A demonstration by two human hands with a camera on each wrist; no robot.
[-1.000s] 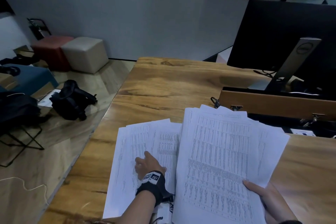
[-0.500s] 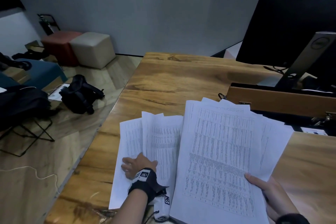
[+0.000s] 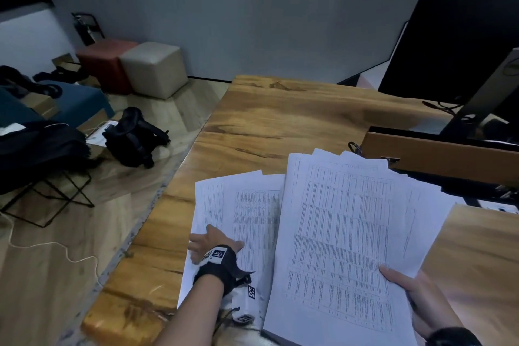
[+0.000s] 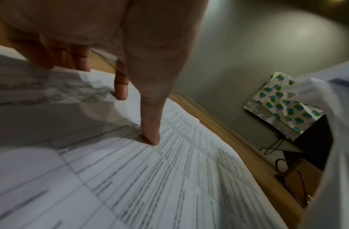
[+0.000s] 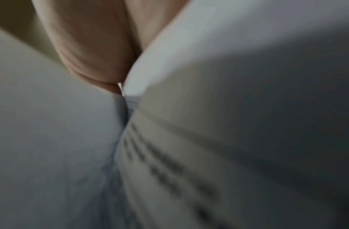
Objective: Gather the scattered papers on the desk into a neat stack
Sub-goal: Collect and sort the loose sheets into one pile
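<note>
Head view: wooden tabletop seen from above, printed papers spread across its near side.
Left hand: palm down, fingers straight and spread, pressing the loose sheets flat on the tabletop; grip released.
Left wrist view: fingertips touch a printed sheet.
Right hand: grip clasping the lower right corner of a fanned sheaf, thumb on top.
Right wrist view: blurred paper against the thumb.

White papers on a brown wooden desk.
Papers carry dense black tabular print; desk shows dark grain streaks; wall hanging has blue-green dots.
</note>
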